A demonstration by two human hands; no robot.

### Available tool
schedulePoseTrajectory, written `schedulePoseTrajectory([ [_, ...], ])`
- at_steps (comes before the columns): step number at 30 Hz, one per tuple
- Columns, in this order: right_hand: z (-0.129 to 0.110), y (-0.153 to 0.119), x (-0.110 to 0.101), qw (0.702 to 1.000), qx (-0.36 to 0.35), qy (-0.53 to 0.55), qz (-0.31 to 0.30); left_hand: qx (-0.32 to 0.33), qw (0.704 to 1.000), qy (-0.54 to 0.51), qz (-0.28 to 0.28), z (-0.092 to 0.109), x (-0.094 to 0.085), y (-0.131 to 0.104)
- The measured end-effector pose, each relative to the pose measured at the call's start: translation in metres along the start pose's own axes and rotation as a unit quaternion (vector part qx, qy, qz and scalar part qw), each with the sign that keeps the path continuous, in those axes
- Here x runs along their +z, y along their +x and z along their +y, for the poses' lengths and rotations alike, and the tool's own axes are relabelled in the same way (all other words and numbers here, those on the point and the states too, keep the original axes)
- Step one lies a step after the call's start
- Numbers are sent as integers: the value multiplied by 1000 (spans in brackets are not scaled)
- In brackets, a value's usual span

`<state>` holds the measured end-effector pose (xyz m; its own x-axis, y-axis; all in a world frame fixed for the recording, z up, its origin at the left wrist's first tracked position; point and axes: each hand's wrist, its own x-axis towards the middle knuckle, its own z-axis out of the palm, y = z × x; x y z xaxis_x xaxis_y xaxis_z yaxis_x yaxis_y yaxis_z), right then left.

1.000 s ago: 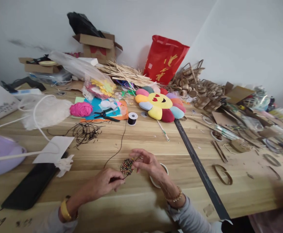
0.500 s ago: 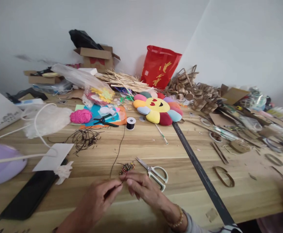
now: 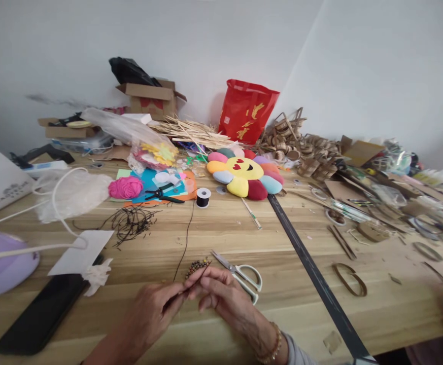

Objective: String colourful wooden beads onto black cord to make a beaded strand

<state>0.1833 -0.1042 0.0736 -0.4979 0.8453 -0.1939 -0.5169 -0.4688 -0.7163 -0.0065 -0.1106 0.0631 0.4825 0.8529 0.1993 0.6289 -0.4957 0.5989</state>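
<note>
Near the table's front, my left hand [image 3: 159,305] pinches a thin dark cord between thumb and fingertips. Its fingers almost meet those of my right hand [image 3: 223,294], which is also closed on the cord; a short end of it sticks up above the right fingertips. Just beyond the fingers lies a small cluster of dark, multicoloured beads [image 3: 197,266], partly covered by my right hand. White-handled scissors [image 3: 248,274] lie beside my right hand, blades pointing away to the left. A black cord [image 3: 186,235] runs from the spool [image 3: 203,197] toward the beads.
A tangle of black cord [image 3: 133,223] and a black phone-like slab [image 3: 40,314] lie to the left. A dark strip [image 3: 308,258] crosses the table on the right. A flower cushion [image 3: 246,174], red bag [image 3: 247,111] and small baskets [image 3: 316,154] stand behind.
The cord end now rises above my right fingertips. Both hands have shifted slightly, and my right hand covers a little more of the beads. The view has tilted slightly.
</note>
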Motion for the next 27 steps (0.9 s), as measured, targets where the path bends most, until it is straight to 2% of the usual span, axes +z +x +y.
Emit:
schedulePoseTrajectory([
  [5,2,3,3,1000,-17,0,-1,-7,999,28,-16,-1,-3,4],
  [7,2,4,3,1000,-20,-4,0,-16,999,30,-40,1,-8,8],
  [10,1,3,0,999,-32,-17,6,-31,992,-1,-120,2,-21,18],
  [13,-6,-3,-9,995,-65,-66,20,-51,980,-44,-189,-8,-34,32],
  [16,-20,-14,-24,982,-120,-134,65,-56,983,-49,-166,-28,-43,44],
  [20,-45,-32,-48,928,-235,-210,201,-59,988,-34,-136,-50,-45,55],
  [22,-55,-39,-58,913,-268,-192,239,-47,991,-26,-125,-55,-43,60],
  [25,-67,-46,-68,913,-275,-145,265,-19,994,-15,-104,-57,-38,68],
  [27,-74,-51,-71,900,-301,-125,289,-3,996,-15,-90,-60,-34,75],
])
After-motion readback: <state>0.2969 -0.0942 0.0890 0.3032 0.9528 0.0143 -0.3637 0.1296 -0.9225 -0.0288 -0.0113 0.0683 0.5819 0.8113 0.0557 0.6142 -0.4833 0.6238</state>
